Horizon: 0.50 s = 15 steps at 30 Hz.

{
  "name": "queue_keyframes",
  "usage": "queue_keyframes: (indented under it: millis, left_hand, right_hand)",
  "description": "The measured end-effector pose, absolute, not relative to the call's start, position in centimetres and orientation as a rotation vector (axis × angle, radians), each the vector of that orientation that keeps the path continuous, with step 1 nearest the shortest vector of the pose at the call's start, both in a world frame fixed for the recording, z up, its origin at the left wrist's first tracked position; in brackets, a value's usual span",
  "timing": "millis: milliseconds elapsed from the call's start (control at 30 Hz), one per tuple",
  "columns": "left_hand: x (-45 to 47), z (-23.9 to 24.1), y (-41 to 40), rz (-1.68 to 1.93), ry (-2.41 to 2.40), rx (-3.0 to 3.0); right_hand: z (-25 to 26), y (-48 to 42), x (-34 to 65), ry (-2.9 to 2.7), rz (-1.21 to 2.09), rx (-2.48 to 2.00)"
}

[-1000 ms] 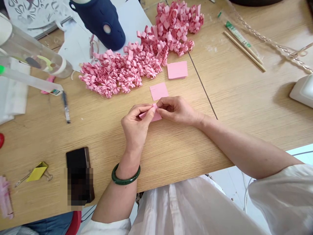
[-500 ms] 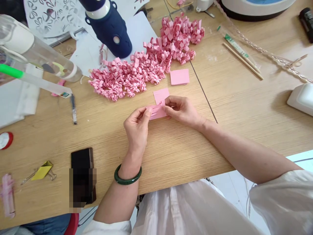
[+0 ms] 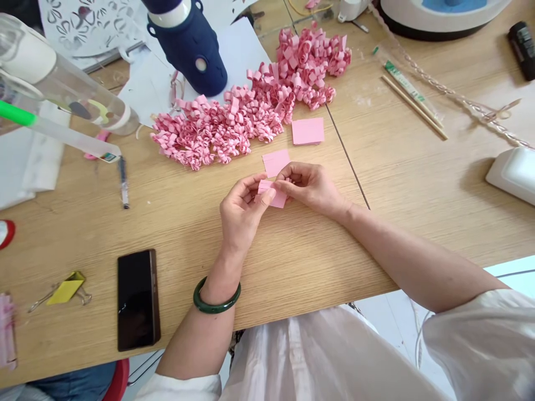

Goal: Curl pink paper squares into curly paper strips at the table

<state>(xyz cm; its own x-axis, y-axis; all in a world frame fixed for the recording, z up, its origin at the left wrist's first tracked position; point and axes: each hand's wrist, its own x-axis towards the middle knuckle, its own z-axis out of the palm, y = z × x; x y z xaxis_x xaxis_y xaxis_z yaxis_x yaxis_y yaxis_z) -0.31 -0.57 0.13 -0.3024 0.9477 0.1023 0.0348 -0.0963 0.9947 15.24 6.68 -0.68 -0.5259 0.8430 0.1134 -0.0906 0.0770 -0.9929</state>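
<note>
Between my two hands is a small piece of pink paper with slits cut into it. My left hand pinches its left side, thumb on top. At its upper right edge, my right hand pinches with thumb and forefinger; the exact strip in that pinch is hidden. Just beyond the fingers lies another slit pink paper flat on the table. Farther off is a small stack of pink paper rectangles. A long heap of curled pink paper flowers spreads behind them.
A dark blue bottle stands behind the heap, with a clear bottle to its left. A phone and a yellow binder clip lie at front left. Wooden chopsticks and a braided cord lie at right.
My left hand has shifted slightly right along the paper, its thumb now farther over it. The held paper has tilted and its slits look less spread. The view has shifted a little.
</note>
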Motion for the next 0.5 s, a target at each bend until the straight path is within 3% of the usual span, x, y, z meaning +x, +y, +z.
queue_keyframes:
  millis: [500]
  left_hand:
    - [-0.11, -0.11, -0.86, 1.483, 1.538, 1.259]
  right_hand:
    - [-0.42, 6.27, 15.03, -1.624, 1.513, -0.755]
